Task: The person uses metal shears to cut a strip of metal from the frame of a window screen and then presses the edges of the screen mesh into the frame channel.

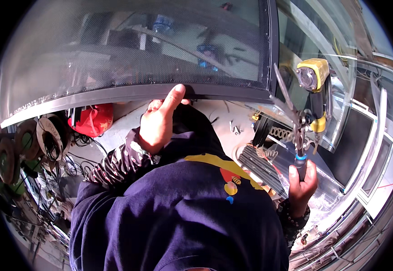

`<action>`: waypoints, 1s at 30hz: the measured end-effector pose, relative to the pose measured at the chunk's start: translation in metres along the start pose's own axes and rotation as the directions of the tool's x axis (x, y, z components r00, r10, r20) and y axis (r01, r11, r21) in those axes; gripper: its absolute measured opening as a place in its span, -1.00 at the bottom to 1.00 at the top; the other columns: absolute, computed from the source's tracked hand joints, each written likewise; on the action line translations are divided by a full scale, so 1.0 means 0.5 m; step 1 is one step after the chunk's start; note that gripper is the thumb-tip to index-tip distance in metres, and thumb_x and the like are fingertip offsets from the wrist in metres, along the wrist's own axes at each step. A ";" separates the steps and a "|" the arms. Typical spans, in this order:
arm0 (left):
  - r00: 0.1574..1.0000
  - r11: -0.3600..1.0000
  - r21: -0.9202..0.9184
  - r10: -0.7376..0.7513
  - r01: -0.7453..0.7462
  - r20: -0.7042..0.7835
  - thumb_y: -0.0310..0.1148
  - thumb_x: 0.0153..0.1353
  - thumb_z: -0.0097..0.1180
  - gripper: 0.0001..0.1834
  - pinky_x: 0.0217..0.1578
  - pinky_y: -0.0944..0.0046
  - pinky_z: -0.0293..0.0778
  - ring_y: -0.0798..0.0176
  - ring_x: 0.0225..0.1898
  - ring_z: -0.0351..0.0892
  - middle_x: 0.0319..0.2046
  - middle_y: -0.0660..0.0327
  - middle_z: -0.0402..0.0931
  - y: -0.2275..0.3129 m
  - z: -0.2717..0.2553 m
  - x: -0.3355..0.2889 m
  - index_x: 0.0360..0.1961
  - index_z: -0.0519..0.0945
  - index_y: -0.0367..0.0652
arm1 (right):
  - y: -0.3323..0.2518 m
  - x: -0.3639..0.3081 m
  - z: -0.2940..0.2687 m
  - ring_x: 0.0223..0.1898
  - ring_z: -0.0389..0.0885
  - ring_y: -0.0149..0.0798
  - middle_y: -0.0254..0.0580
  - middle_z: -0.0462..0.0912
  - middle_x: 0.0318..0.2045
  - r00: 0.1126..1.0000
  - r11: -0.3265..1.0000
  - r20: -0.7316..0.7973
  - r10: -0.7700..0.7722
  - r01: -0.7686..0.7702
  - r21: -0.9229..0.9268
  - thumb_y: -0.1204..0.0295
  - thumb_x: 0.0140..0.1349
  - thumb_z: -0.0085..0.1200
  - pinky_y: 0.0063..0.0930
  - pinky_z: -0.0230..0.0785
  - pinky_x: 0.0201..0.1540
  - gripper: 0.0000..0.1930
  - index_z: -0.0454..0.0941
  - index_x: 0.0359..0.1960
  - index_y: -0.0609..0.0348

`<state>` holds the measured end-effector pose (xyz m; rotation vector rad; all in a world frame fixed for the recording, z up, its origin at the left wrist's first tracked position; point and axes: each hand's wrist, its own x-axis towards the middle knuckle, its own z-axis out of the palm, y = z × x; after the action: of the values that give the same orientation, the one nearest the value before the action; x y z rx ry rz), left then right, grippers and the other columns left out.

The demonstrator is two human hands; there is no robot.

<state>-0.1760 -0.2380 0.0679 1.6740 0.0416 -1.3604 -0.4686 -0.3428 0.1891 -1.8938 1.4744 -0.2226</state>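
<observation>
A large mesh screen panel in a dark frame spans the far side in front of me. My left hand grips the frame's near edge, its thumb on top and its fingers curled underneath, partly hidden. To the right of the panel, my right hand is wrapped round the dark, blue-banded handle of a pair of shears. Its two long blades stand apart and point up-left, beside the panel's near right corner. Just beyond the shears is a yellow and black power tool.
Spools and tangled black cables lie at the left, with a red bag under the panel edge. At the right are glass sheets, a smaller framed panel, dark strips and a coiled hose.
</observation>
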 end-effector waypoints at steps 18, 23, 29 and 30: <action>0.812 0.895 -0.416 0.358 -0.159 0.462 -0.31 0.13 0.06 -0.72 -0.14 0.42 0.28 0.37 -0.19 0.41 -0.25 0.25 0.50 -0.062 -0.023 -0.004 -0.18 0.51 -0.26 | -0.072 -0.132 0.000 -0.55 0.25 -0.52 -0.38 0.36 -0.55 0.987 0.933 -0.153 0.055 -0.105 -0.345 0.49 0.03 0.07 -0.67 0.14 -0.48 -0.76 0.37 -0.25 0.24; 0.654 0.877 -0.468 0.417 -0.108 0.631 -0.36 0.12 0.08 -0.74 -0.15 0.42 0.30 0.38 -0.20 0.41 -0.27 0.26 0.48 -0.074 -0.008 0.036 -0.19 0.50 -0.27 | -0.197 -0.158 -0.010 -0.40 0.61 -0.29 -0.17 0.58 -0.45 0.979 0.838 -0.176 0.107 -0.184 -0.513 0.61 -0.10 0.16 -0.54 0.43 -0.34 -0.62 0.42 -0.17 0.18; 0.550 0.947 -0.320 0.282 -0.029 0.786 -0.30 0.17 0.01 -0.71 -0.09 0.35 0.27 0.34 -0.14 0.39 -0.20 0.20 0.48 -0.037 0.008 0.037 -0.15 0.48 -0.27 | -0.271 -0.147 -0.019 -0.28 0.61 -0.22 -0.06 0.60 -0.31 0.970 0.739 -0.106 0.220 -0.236 -0.632 0.60 -0.10 0.16 -0.49 0.43 -0.27 -0.53 0.43 -0.05 0.18; 0.538 0.971 -0.228 0.229 -0.070 0.811 -0.28 0.19 -0.02 -0.68 -0.07 0.36 0.27 0.33 -0.12 0.39 -0.18 0.19 0.47 -0.024 0.011 0.037 -0.12 0.47 -0.28 | -0.275 -0.145 -0.019 -0.28 0.61 -0.21 -0.04 0.59 -0.30 0.975 0.729 -0.087 0.206 -0.212 -0.650 0.59 -0.09 0.16 -0.49 0.43 -0.26 -0.54 0.43 -0.05 0.18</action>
<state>-0.1797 -0.2443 0.0465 0.7072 -0.5271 -1.8339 -0.3909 -0.2689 0.3023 -2.2188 1.9272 0.4687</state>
